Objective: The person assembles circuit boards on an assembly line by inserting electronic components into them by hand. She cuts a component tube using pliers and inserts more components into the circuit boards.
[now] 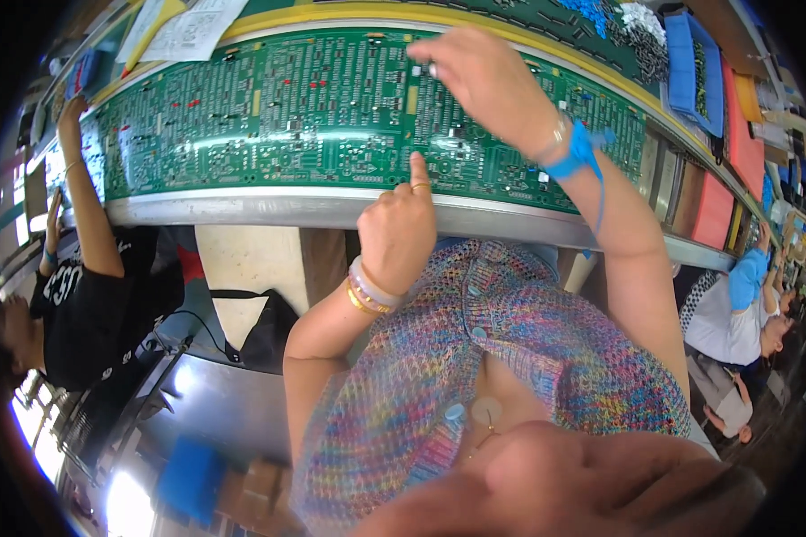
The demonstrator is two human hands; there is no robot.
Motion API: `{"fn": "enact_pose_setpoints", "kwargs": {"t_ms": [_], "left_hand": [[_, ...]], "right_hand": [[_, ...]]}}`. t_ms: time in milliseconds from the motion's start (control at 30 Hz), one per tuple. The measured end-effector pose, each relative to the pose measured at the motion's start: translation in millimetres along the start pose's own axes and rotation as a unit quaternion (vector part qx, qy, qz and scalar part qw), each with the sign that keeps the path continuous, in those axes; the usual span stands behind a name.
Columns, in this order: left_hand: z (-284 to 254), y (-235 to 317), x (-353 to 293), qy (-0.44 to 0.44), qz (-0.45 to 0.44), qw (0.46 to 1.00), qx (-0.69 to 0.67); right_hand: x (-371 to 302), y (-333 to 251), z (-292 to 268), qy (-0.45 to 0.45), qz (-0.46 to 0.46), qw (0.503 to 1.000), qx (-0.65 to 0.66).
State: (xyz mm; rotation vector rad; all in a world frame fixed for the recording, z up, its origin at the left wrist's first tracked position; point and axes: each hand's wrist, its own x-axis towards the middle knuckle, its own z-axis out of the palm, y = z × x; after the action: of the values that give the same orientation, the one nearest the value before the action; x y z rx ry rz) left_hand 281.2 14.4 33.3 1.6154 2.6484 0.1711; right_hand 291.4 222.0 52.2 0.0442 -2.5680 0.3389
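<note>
A long row of green circuit boards (pixel 331 112), dotted with small red, black and white parts, lies in a metal-edged track before me. My left hand (pixel 398 228) is at the near edge, its index finger stretched out and its tip touching the board; the other fingers curl under, with nothing visible in them. Over the far side of the board is my right hand (pixel 485 88), its fingers brought together low at the surface beside a narrow yellow strip (pixel 412 100). Whatever those fingertips pinch is too small to make out. A blue wrist strap (pixel 575 154) circles my right wrist.
Beyond the track are a blue bin (pixel 690 67) of small parts and loose heaps of blue parts (pixel 591 13) and white parts (pixel 642 20). Papers (pixel 192 31) lie at the far left. A co-worker's arm (pixel 90 197) reaches over the boards there; other people sit at right.
</note>
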Motion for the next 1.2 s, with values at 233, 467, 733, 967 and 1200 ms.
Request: {"fn": "enact_pose_setpoints", "kwargs": {"t_ms": [233, 467, 733, 967, 1200], "left_hand": [[11, -4, -10, -0.070, 0.056, 0.994, -0.068], [-14, -73, -24, -0.004, -0.004, 0.999, 0.041], [2, -288, -3, 0.100, -0.369, 0.923, 0.037], [2, -300, 5, -0.015, -0.456, 0.888, 0.051], [4, -256, 8, -0.072, -0.311, 0.946, 0.047]], "right_hand": [[-39, -78, 11, -0.221, -0.005, 0.967, 0.127], [-62, -75, 6, -0.144, -0.004, 0.990, 0.016], [-131, -47, -53, -0.222, 0.178, 0.953, -0.109], [-218, -12, -109, -0.186, 0.273, 0.925, -0.187], [-237, 8, -162, -0.200, 0.435, 0.853, -0.208]]}}
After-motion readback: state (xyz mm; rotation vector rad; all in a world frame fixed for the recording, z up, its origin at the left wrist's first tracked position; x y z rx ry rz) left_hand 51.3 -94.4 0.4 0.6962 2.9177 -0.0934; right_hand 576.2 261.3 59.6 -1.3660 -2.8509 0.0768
